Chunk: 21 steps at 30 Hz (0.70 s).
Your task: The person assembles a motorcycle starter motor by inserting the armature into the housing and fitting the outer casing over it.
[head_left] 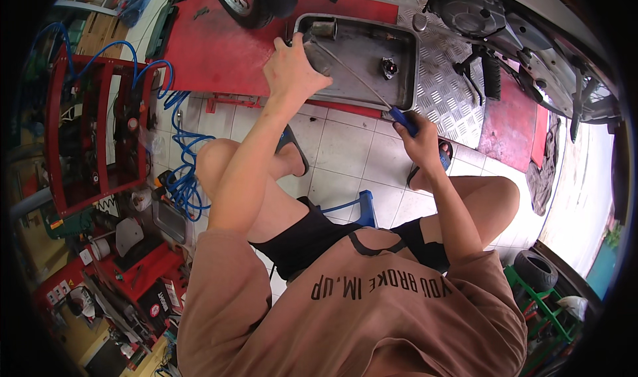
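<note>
left hand: gripping dark part over tray, left end | right hand: grasping blue-handled tool, shaft toward part, tip contact unclear | brace part, keep shaft steady

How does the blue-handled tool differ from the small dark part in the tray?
The blue-handled tool is long and thin; the small dark part is compact. The right hand grips the tool, while the part lies untouched in the metal tray.
</note>
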{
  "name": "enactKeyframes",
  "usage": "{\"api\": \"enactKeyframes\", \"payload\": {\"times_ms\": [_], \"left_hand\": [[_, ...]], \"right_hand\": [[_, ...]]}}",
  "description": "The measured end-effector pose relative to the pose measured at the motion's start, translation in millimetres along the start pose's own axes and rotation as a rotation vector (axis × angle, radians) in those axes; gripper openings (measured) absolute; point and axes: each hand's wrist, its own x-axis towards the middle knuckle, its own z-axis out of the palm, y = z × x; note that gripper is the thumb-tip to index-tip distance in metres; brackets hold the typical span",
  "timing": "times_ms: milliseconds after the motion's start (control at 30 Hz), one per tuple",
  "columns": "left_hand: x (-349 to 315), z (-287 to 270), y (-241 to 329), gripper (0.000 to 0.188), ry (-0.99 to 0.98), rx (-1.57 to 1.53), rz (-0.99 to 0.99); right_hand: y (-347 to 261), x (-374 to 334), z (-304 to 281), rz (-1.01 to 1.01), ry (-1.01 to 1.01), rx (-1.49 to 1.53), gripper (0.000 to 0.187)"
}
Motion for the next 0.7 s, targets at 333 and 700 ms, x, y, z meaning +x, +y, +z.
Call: {"api": "enactKeyframes", "payload": {"times_ms": [333,700], "left_hand": [[1.7,1.7,-1.9,0.102,-0.011,-0.001,-0.011],[-0.1,2.9,-0.3,0.102,-0.015,0.002,0.002]], "right_hand": [[-10.8,-1.4,5.5,-0.191,0.215,0.08,0.026],[-11.2,0.6,0.0,-0.079,0.203,0.092,0.028]]}}
